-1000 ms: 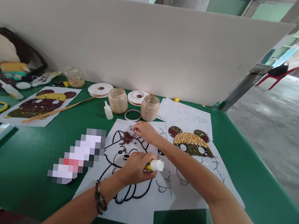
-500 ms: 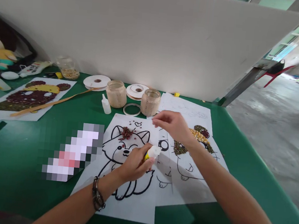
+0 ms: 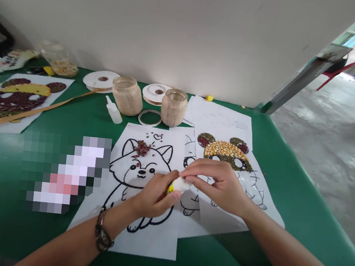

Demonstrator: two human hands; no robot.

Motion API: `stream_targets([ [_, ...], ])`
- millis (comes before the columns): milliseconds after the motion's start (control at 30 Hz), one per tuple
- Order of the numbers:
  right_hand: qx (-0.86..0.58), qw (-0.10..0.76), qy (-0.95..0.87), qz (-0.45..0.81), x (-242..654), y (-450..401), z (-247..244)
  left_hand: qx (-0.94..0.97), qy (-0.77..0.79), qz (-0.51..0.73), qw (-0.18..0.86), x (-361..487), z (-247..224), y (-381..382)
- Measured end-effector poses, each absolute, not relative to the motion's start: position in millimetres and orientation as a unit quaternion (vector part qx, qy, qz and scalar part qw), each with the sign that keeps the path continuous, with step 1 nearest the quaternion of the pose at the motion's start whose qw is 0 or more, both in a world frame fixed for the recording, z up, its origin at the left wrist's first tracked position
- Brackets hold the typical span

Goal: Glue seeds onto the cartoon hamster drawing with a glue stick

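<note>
My left hand is wrapped round a small white glue bottle with a yellow label, held tilted above the papers. At the bottle's top, the thumb and fingers of my right hand come together on the nozzle, which they mostly hide. Beneath my left hand lies a line drawing of a fox-like animal. Dark red and greenish seeds are heaped on its forehead, with a few scattered around. To the right is a drawing partly covered with yellow and green seeds.
Behind the papers stand two jars, ribbon spools, a tape ring and another small white bottle. A seed picture lies at left, a ribbon strip across it. A white partition rises behind.
My right hand has come down from above the papers to the glue bottle's tip. The bottle stays in my left hand. The camera view has shifted slightly.
</note>
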State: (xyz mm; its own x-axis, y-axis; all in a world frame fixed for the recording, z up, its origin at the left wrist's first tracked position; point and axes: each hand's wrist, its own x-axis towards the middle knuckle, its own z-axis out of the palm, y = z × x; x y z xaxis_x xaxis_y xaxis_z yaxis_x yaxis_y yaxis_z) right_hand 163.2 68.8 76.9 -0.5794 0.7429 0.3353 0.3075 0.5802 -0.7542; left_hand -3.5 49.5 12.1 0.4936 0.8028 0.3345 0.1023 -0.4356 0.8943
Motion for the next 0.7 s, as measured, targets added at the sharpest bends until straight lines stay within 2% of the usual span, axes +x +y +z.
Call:
stream_targets([
  [167, -0.282, 0.296, -0.871, 0.272, 167.3, 66.7, 76.4, 0.722, 0.311, 0.416, 0.457, -4.9, 9.5, 50.4],
  [367, -0.28, 0.338, -0.875, 0.204, 163.0, 64.7, 75.2, 0.705, 0.324, 0.438, 0.453, -6.4, 7.1, 50.4],
  [700, -0.388, 0.369, -0.779, 0.328, 158.9, 62.7, 74.1, 0.71, 0.34, 0.436, 0.436, -7.2, 7.8, 50.8],
])
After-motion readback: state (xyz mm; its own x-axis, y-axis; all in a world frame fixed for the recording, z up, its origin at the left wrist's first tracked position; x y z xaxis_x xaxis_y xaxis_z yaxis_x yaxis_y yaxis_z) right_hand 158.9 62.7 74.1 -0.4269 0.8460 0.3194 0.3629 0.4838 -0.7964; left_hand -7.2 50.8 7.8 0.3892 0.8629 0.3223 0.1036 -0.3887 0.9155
